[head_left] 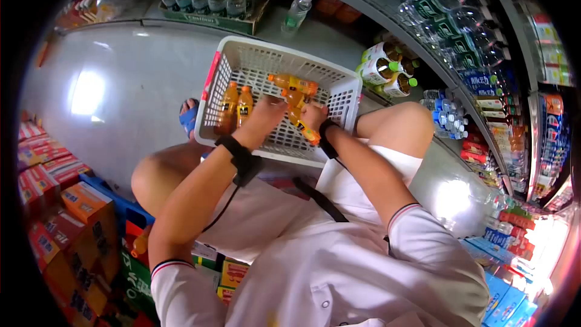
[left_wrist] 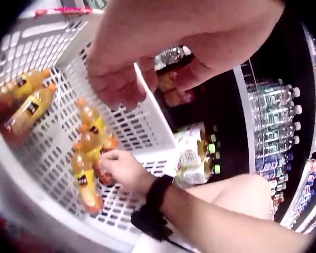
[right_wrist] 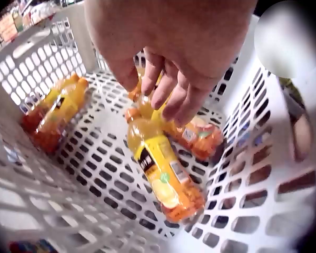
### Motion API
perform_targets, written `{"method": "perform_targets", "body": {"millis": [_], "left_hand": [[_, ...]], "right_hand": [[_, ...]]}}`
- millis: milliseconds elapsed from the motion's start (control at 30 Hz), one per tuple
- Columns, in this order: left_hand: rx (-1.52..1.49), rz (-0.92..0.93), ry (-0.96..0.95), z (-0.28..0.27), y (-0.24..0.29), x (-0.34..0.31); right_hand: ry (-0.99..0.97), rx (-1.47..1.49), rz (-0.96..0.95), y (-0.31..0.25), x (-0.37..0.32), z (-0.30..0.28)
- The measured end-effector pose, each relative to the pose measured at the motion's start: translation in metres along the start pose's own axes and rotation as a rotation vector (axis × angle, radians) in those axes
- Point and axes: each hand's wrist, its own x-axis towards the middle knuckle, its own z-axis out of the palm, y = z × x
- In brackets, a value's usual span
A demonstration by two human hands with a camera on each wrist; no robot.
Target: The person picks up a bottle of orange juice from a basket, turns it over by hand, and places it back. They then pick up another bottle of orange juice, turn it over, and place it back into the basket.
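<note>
Two orange-drink bottles (head_left: pixel 236 108) lie side by side at the left of the white basket (head_left: pixel 278 160). Three more, including this front bottle (right_wrist: pixel 160 171), lie close together farther right. My right hand (head_left: pixel 313 116) reaches down among these three; its fingers (right_wrist: pixel 171 92) curl over the middle bottle (right_wrist: pixel 200 138), and the palm hides part of it. Above the basket, my left hand (left_wrist: pixel 174 45) is held with bent, relaxed fingers and nothing in them. In the head view, that left hand (head_left: pixel 269 118) is between the two groups.
Beyond the basket stand a tray of clear bottles (head_left: pixel 215 3) and a single clear bottle (head_left: pixel 298 13). Green-capped bottles (head_left: pixel 387 71) are at the basket's right, beside shelves of drinks. Stacked cartons (head_left: pixel 78 230) are at lower left. A knee flanks each side of the basket.
</note>
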Motion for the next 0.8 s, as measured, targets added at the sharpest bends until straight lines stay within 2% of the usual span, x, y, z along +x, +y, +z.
{"method": "perform_targets", "body": {"millis": [33,100,133,167,267,467,500,600,700,800], "left_hand": [[-0.257,0.150,-0.142,0.007,-0.011,-0.009],[-0.018,0.129,-0.171,0.027,-0.025,-0.009],[-0.039,0.225,-0.126,0.038,-0.031,-0.014],[-0.038,0.251,-0.135,0.046,-0.033,-0.013],[-0.064,0.347,-0.115,0.051,-0.025,-0.029],[-0.160,0.323,-0.142,0.044,0.003,-0.048],[-0.206,0.282,-0.181,0.042,0.003,-0.046],[-0.086,0.145,-0.207,0.036,-0.003,-0.035],[-0.018,0.221,-0.061,0.040,-0.020,-0.008],[-0.160,0.157,0.119,0.024,-0.025,0.036]], "right_hand": [[-0.056,-0.069,0.027,0.001,-0.009,0.004],[-0.168,-0.200,0.063,-0.004,-0.013,0.013],[-0.017,-0.250,0.078,0.005,-0.009,0.036],[-0.035,-0.294,0.093,0.018,-0.004,0.051],[-0.243,-0.327,0.094,0.019,-0.001,0.036],[-0.351,-0.358,0.085,0.036,-0.005,0.037],[-0.359,-0.344,0.069,0.036,-0.001,0.036],[-0.376,-0.287,0.008,0.034,0.011,0.033],[-0.391,-0.147,-0.142,0.033,0.028,0.039],[-0.453,0.191,-0.365,0.019,0.061,0.042]]}}
